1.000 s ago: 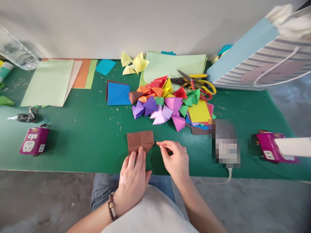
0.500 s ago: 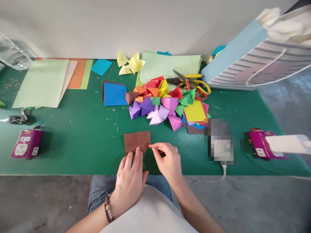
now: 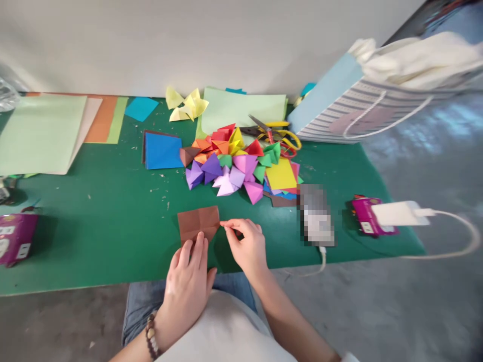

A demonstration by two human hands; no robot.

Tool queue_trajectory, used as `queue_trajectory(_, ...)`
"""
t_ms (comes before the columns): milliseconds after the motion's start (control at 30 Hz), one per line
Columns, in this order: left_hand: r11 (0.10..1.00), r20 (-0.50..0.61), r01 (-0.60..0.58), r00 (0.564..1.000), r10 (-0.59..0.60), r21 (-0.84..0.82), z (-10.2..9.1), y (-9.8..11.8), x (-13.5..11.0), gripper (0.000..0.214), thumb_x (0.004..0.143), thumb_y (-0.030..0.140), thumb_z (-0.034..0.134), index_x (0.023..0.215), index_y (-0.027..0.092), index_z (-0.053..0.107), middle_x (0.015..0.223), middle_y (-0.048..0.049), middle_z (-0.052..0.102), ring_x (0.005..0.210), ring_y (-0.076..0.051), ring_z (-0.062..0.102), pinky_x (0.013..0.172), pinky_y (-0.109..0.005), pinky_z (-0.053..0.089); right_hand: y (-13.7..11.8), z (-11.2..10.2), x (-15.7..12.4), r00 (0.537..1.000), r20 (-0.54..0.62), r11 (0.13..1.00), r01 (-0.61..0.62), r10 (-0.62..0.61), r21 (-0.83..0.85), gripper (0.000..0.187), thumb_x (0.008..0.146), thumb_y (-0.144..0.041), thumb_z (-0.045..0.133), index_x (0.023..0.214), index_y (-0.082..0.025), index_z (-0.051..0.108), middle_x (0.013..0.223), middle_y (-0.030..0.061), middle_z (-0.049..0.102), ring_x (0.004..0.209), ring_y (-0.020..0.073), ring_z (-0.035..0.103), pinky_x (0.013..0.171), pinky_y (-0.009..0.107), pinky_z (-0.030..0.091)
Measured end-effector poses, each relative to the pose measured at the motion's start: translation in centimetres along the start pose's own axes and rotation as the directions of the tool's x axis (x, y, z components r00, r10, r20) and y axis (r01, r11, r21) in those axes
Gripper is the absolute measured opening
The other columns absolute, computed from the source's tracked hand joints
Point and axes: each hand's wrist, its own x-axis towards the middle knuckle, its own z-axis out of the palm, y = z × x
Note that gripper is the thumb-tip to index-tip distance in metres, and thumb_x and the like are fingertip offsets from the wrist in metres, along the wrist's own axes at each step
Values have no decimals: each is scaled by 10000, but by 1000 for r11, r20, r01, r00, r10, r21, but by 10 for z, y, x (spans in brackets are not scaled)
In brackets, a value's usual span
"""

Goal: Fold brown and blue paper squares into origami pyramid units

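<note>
A square of brown paper (image 3: 198, 219) with crossing crease lines lies on the green table near its front edge. My left hand (image 3: 188, 274) rests on its lower part, fingers stretched out flat, hiding that part of the sheet. At the right edge of the paper, my right hand (image 3: 247, 244) is closed in a pinch, thumb and forefinger on the paper's edge. Beyond the hands sits a pile of folded paper pieces, among them a purple piece (image 3: 212, 168), a pink piece (image 3: 253, 191) and a brown piece (image 3: 189, 156).
Blue paper squares (image 3: 164, 151) lie left of the pile, a yellow square (image 3: 281, 174) on its right. Behind are scissors (image 3: 289, 140) and pale green sheets (image 3: 241, 108). A striped paper bag (image 3: 339, 115), a pixelated object (image 3: 317, 216) and a purple power socket (image 3: 364, 216) stand right.
The camera view has shifted, so the table's contents appear further left. Both hands keep nearly the same position on the brown paper.
</note>
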Motion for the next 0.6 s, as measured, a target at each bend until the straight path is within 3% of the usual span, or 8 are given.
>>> queue_trajectory(100,1000,-49,-20,999,20,1,3,-4,2,436,903,248,522,1315,115,570,1420,-98,532,1161,-303,521,928,-421,486,0,-2,4,1000,17,1000,17,-18,7,128,886,-161,574,867,-239,674,812,11,739,709,179,623,709,336,459)
queue_trajectory(300,999,-93,-47,995,46,-7,5,-9,6,417,906,251,524,1305,140,576,1380,-105,565,1143,-298,531,890,-421,502,2,-1,12,981,44,982,190,-190,4,148,926,-203,525,962,-231,666,949,67,681,886,195,623,797,344,515)
queue_trajectory(433,999,-41,-22,999,20,-45,-1,-8,5,428,911,258,527,1326,154,550,1397,-91,552,1142,-282,535,900,-406,496,10,0,12,960,107,957,269,-258,-105,159,938,-243,531,864,-216,669,836,64,635,791,191,603,728,329,500)
queue_trajectory(600,993,34,-7,999,11,-118,-5,-8,4,455,920,239,509,1363,135,492,1426,-88,523,1179,-274,510,936,-411,473,14,1,11,938,153,937,329,-311,-113,185,953,-221,502,830,-206,639,761,44,626,747,183,587,688,311,464)
